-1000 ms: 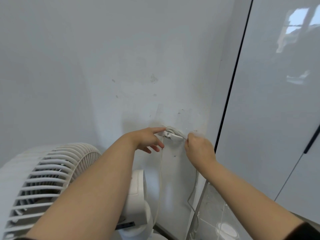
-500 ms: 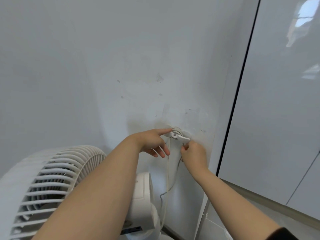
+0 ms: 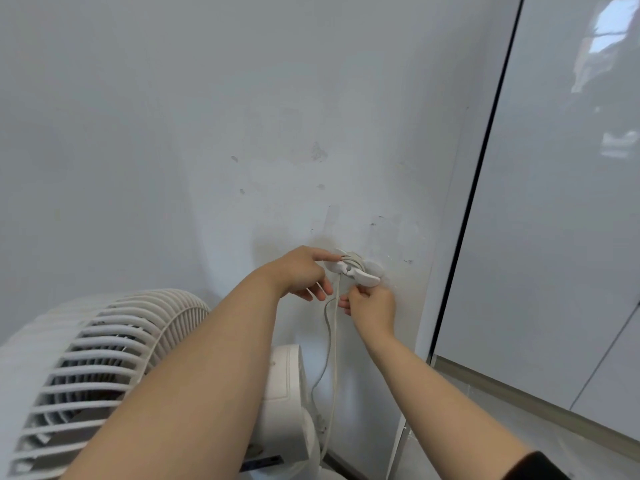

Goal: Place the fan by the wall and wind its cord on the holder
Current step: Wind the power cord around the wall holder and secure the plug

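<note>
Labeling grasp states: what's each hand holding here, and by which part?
Right hand pinches the cord just under the holder. Left hand holds nothing; its index finger presses the holder's left end.

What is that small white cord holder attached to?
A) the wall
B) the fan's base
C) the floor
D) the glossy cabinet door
A: the holder is fixed to the wall, above the fan, and the cord hangs down from it.
</note>
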### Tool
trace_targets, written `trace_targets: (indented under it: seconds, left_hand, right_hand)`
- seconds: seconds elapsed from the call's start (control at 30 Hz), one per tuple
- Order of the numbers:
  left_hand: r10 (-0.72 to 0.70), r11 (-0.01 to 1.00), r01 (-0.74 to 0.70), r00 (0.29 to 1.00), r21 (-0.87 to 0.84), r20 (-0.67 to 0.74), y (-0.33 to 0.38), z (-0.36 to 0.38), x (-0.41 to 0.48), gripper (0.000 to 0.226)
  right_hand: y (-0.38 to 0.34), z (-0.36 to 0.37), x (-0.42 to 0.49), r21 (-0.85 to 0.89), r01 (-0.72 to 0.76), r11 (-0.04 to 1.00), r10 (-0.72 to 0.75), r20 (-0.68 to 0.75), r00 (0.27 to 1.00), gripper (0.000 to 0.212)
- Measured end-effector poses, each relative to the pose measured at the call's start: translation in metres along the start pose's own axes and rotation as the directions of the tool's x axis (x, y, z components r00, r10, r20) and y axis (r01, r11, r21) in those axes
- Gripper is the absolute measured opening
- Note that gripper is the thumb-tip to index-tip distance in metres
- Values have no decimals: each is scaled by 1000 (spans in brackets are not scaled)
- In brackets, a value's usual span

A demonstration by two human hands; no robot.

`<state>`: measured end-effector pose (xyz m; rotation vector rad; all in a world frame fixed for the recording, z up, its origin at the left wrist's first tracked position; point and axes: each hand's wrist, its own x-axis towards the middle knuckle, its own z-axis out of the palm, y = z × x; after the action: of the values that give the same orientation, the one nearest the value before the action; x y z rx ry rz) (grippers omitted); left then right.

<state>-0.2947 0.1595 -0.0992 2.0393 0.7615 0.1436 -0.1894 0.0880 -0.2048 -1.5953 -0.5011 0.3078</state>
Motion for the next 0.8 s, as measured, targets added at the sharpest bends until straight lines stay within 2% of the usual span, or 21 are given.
trace_targets:
  seconds: [0.1,0.2,0.4,0.57,0.67,0.8]
  left_hand:
    - [19,999,-25,992,-46,-123,2,-2,0,42]
    - [-37,996,19,974,-85,-223,2,-6,2,28]
    - [-221,975,212,959,-67,-178,-2,-9,5,21]
    - [-304,951,286,937,-120,-173,-6,-13,7,17]
    - [-364,924,345,926,-166,-98,-7,-15,3,26]
    - [-365,893,348,931,-286,-9,-10,-15,7,44]
  right_hand:
    - [-2,-1,-1,71,-42,997,42,5,999,34]
    - [-7,-1,-4,163,-71,984,64,43,997,29]
    - [-8,-3,-1,297,-178,938,135,161,978,19]
    - [-16,-3,3,500,-360,788,228,307,924,12]
    - [-19,-5,3,544,-453,706,241,417,876,18]
    - [-21,-11,3,560,-523,643,247,494,834,16]
